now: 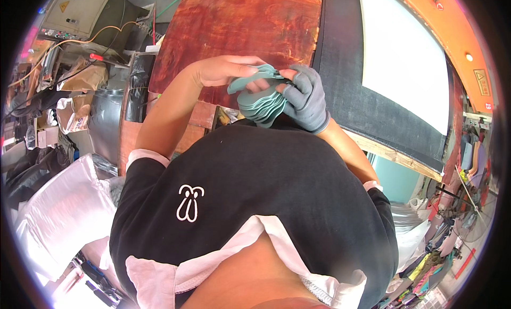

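In front of my chest I hold a fanned stack of thin, pale teal cut pieces (pixel 261 104) with rounded edges. They look like flat sheet material; their full outline is partly hidden by my fingers. My left hand (pixel 228 69) is bare and curls round the upper pieces, thumb above and fingertips showing in the gap below them. My right hand (pixel 306 98) wears a grey glove with bare fingertips. It grips the right end of the stack, where the pieces come together. Toward the left, the pieces spread into a separate upper part and a thicker lower part.
Beyond my hands lies a reddish-brown board (pixel 234 24). To its right are a dark surface (pixel 340 69) with a white sheet (pixel 404 53) and an orange machine frame (pixel 452 21). Plastic-wrapped bundles (pixel 64 213) and brown bags (pixel 74 112) crowd the left; assorted material (pixel 426 255) is piled at right.
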`<control>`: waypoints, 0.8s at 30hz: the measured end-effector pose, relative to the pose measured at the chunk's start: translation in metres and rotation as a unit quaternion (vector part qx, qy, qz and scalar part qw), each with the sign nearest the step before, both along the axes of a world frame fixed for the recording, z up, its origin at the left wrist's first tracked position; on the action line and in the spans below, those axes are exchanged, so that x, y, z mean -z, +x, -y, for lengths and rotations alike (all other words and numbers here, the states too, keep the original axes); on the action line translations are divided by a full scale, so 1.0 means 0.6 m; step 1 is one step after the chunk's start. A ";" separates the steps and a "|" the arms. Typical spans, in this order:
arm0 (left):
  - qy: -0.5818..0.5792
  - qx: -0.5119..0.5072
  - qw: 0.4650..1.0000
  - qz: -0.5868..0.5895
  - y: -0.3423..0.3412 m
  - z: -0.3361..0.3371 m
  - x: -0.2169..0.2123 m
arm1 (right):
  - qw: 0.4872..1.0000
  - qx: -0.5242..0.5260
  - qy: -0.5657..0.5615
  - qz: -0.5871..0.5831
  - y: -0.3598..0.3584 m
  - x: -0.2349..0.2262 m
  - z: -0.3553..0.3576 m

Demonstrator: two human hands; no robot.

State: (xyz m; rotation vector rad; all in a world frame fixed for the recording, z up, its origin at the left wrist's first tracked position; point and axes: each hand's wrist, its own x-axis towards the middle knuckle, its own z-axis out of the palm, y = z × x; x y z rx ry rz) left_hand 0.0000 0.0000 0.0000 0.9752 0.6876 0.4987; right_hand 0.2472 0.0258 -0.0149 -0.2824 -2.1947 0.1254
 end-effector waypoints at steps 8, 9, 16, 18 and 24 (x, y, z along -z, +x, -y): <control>-0.020 -0.060 0.998 0.017 0.007 0.001 -0.008 | 1.000 0.022 0.007 -0.005 0.009 -0.001 0.006; -0.022 -0.067 0.997 0.015 0.007 0.001 -0.008 | 1.000 0.027 0.009 -0.007 0.010 0.001 0.009; -0.007 -0.070 0.997 -0.037 0.018 0.008 -0.019 | 1.000 0.012 -0.008 0.020 0.014 -0.006 0.010; -0.010 -0.066 0.997 -0.034 0.019 0.007 -0.024 | 1.000 0.013 -0.002 0.029 0.014 -0.007 0.008; -0.026 -0.056 0.997 -0.053 0.024 0.002 -0.026 | 0.997 0.021 -0.039 0.067 0.016 -0.009 0.014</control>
